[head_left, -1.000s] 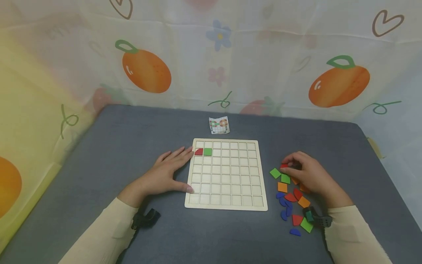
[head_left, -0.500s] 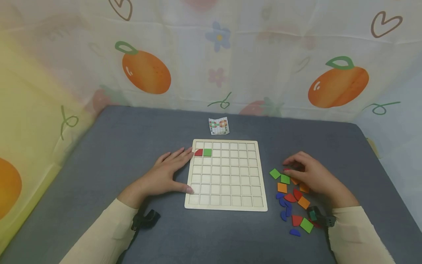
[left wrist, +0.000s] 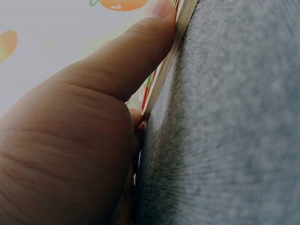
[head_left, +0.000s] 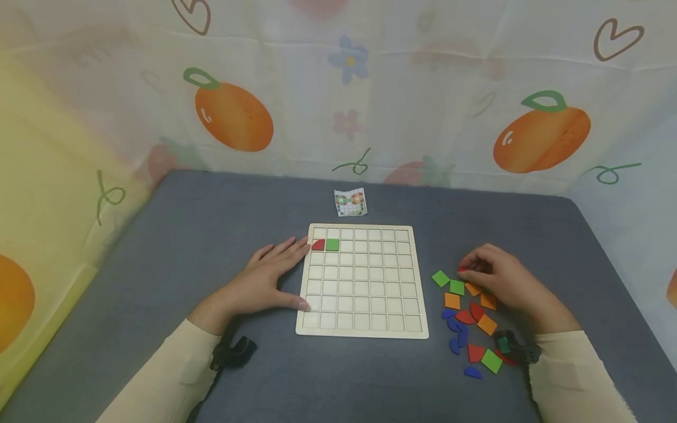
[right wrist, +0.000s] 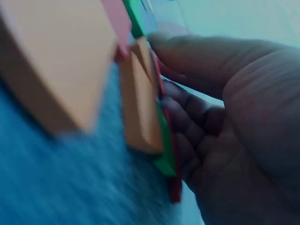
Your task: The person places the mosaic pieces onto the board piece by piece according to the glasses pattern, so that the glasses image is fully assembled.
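My left hand [head_left: 264,281] lies with straight, spread fingers along the left side of a pale wooden grid board [head_left: 365,330]. Its fingertips and thumb touch the board's edge, also seen in the left wrist view beside the thumb [left wrist: 136,51]. Two tiles sit in the board's second row: a red quarter-round tile [head_left: 318,245] and a green square tile [head_left: 332,244]. Right of the board, my right hand [head_left: 499,276] pinches a red tile [head_left: 462,269] between thumb and curled fingers. Most of that tile is hidden, so its shape is unclear.
Loose tiles lie below the right hand: green squares [head_left: 441,278], orange pieces [head_left: 487,325], red pieces [head_left: 476,353] and several blue pieces [head_left: 463,336]. A small printed pattern card [head_left: 350,202] lies behind the board. A patterned curtain [head_left: 423,76] hangs behind the grey table [head_left: 254,200].
My right hand has shifted slightly to the right with the red tile, uncovering more of the orange pieces and a red one near the wrist. The left hand has stayed on the board.
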The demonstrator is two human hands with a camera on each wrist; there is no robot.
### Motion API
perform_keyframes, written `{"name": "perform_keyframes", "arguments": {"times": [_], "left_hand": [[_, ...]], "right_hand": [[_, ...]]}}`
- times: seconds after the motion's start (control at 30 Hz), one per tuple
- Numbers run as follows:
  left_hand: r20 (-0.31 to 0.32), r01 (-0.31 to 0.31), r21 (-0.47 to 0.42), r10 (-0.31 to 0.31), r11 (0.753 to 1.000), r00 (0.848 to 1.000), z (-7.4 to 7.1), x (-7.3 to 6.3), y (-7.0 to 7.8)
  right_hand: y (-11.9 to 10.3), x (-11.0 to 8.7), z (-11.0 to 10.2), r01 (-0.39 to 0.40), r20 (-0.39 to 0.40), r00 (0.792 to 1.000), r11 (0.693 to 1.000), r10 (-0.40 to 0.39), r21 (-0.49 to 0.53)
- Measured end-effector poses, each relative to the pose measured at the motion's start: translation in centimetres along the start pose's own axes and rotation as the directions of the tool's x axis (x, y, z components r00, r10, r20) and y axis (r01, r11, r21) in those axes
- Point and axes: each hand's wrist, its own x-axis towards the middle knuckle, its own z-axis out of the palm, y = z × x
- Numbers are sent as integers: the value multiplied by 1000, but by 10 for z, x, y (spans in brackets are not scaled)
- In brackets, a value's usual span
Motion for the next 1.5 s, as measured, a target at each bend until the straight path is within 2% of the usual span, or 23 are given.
{"name": "perform_keyframes", "arguments": {"times": [0.17, 0.37, 0.67, 0.83, 1.07, 1.27, 1.5], "left_hand": [[2, 9, -5, -9, 1000, 1000, -1, 0, 1], [6, 18, -4, -18, 1000, 1000, -1, 0, 2], [5, 15, -9, -15, 1000, 1000, 0, 0, 2], [5, 12, -6, -12, 1000, 1000, 0, 0, 2], [5, 13, -2, -13, 1000, 1000, -1, 0, 2], [1, 16, 7, -16, 1000, 1000, 0, 0, 2], [-4, 22, 6, -22, 1000, 1000, 1, 0, 2]], "right_hand": [[0, -2, -5, -7, 24, 1000, 1000, 7, -6], [-5, 0, -3, -46, 3, 999, 999, 46, -14], [-21, 2, 4, -126, 22, 992, 984, 125, 123], [-35, 2, 6, -139, 7, 990, 979, 139, 150], [-61, 6, 13, -25, -73, 997, 988, 37, 153], [-80, 12, 21, 38, -113, 994, 966, -10, 255], [-97, 30, 31, 100, -129, 990, 943, -62, 317]]}}
